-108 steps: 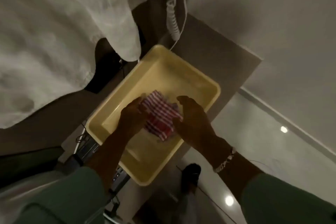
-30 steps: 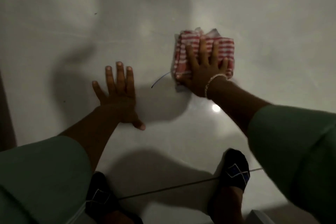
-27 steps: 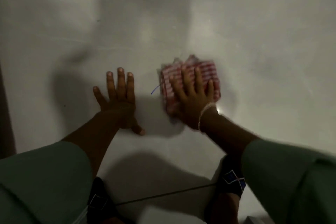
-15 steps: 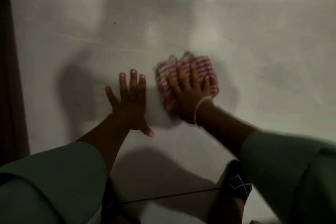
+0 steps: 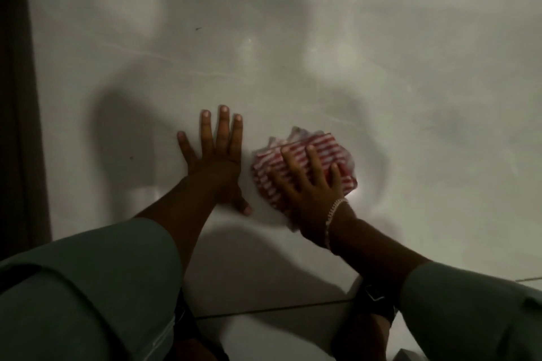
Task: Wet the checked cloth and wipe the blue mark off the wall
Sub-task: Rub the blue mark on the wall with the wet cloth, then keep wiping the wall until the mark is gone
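Slid rightward since half a second ago: red-and-white checked cloth (image 5: 305, 167), pinned mid-wall under flat, spread right hand (image 5: 308, 193); left hand (image 5: 215, 164) open, braced beside; blue mark unseen on pale glossy wall (image 5: 293, 53); wiping step; next, lift cloth, check.

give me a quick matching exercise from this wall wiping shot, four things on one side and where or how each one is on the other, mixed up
Things:
1. left hand
2. right hand
3. checked cloth
4. bracelet

States:
A. bunched up, pinned against the wall
B. round the right wrist
C. flat on the bare wall, fingers spread
D. pressing on the cloth

Pairs: 1-C, 2-D, 3-A, 4-B
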